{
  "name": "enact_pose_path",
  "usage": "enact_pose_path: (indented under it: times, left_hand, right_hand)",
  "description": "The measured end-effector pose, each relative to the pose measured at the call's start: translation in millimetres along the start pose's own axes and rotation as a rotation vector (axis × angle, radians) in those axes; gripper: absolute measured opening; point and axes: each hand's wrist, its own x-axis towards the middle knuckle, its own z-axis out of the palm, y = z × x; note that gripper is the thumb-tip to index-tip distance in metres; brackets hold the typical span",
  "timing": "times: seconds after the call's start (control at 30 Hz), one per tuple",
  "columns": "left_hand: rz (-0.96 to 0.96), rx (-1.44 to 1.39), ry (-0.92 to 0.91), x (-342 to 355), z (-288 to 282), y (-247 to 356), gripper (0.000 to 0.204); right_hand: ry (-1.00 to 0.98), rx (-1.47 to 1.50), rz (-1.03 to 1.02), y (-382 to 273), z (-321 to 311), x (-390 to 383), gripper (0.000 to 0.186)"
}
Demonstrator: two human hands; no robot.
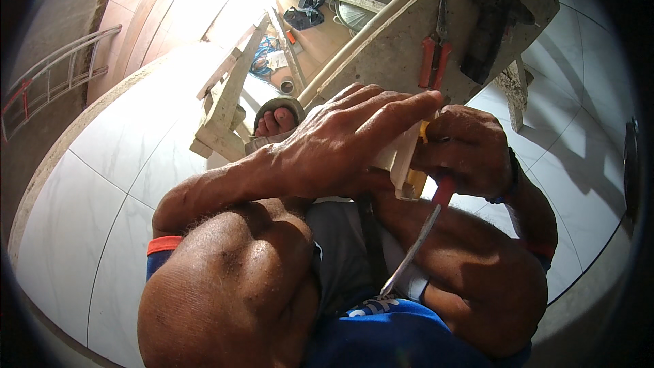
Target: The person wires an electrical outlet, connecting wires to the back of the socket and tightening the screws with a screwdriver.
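Above my bent knees, my left hand holds a small pale, box-like piece with yellow parts inside. Its fingers reach across the top of the piece, and much of it is hidden behind them. My right hand is curled against the other side, fingertips at a yellow part. Also gripped in that right hand is a screwdriver with a red handle. Its metal shaft slants down toward my blue shirt, with the tip pointing away from the pale piece.
Ahead stands a worn wooden table with red-handled pliers and a dark power tool on it. To its left are a rough wooden trestle, a short tube and a blue cable bundle. A metal ladder lies far left.
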Motion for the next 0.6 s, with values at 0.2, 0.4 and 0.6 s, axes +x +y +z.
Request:
enact_pose_path:
  times: [0.2, 0.4, 0.6]
  left_hand:
    - [0.103, 0.349, 0.329, -5.7, -5.8, -11.6, 0.1]
    - [0.124, 0.597, 0.408, -12.4, -15.3, -29.0, 0.109]
    - [-0.129, 0.238, 0.384, -14.2, -14.9, -11.4, 0.097]
  right_hand:
    - [0.238, 0.083, 0.397, 2.7, -5.8, -17.4, 0.045]
    - [0.241, 0.31, 0.693, 3.5, -0.8, -29.0, 0.049]
    - [0.279, 0.097, 0.68, -6.3, -14.7, -41.5, 0.044]
